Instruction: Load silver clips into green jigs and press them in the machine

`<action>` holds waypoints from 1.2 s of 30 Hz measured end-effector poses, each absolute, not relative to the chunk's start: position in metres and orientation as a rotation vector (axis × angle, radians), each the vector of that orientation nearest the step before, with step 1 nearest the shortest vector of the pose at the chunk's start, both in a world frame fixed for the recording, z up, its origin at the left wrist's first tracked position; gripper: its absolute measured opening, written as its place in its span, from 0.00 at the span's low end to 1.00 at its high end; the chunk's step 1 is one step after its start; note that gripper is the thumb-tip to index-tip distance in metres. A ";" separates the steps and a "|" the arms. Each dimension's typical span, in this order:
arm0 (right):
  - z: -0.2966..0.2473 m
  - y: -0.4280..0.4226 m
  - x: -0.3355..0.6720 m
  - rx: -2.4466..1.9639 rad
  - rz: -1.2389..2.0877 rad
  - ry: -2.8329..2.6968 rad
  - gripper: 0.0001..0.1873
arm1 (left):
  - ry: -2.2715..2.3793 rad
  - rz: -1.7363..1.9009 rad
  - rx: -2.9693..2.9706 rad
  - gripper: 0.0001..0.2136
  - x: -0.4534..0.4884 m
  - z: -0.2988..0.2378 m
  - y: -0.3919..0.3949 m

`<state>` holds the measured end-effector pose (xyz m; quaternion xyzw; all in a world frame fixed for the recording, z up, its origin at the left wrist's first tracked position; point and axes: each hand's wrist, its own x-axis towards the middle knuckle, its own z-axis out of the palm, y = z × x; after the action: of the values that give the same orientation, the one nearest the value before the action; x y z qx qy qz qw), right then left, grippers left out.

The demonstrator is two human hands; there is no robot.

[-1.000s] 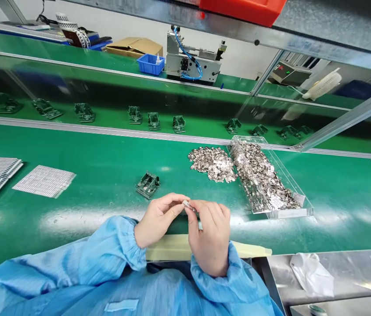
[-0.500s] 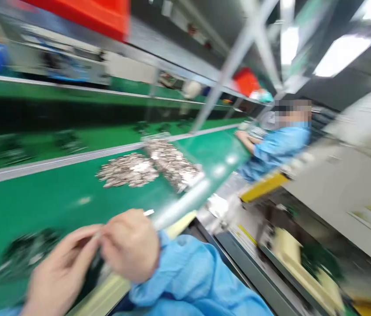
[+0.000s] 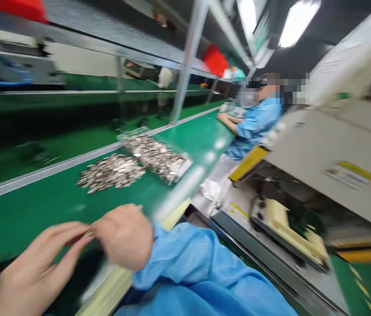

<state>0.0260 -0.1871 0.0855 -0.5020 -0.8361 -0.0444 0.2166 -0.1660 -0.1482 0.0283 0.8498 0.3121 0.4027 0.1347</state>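
My left hand (image 3: 37, 267) is closed in a pinch at the lower left, thumb and fingertips together on something small and dark that I cannot make out. Against those fingertips is my right hand (image 3: 124, 237), closed, its back hiding most of its fingers. A tiny pale tip (image 3: 140, 207) shows just beyond the right hand; what it belongs to is hidden. Farther up the green bench (image 3: 50, 208) lies a loose pile of small flat silvery metal pieces (image 3: 111, 173). Beside it is a clear plastic bag (image 3: 154, 153) full of similar pieces.
A co-worker in a blue sleeve (image 3: 257, 118) sits farther along the bench. Shelving with a metal post (image 3: 187, 66) runs along the back. To my right stands a large pale machine (image 3: 330, 149) with a yellow bar (image 3: 248, 163). Blurred dark parts lie behind the bench's metal rail (image 3: 56, 167).
The view has swung right, so the pile, bag and co-worker sit farther left. My hands remain together, still pinching; the left has shifted left in the picture.
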 end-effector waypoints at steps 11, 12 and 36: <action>0.102 -0.184 0.029 -1.204 -0.026 -2.213 0.13 | 0.964 0.267 3.289 0.14 -0.141 0.147 -0.152; 0.102 -0.183 0.029 -1.203 -0.037 -2.209 0.13 | 0.950 0.287 3.297 0.15 -0.141 0.148 -0.152; 0.078 -0.177 0.022 -1.070 0.041 -2.228 0.13 | 1.283 0.312 2.563 0.06 -0.157 0.135 -0.159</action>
<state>0.0215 -0.1771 0.0781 -0.4087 -0.8514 0.0157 0.3285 -0.1568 -0.1591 0.1348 0.8816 0.4413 0.1071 0.1287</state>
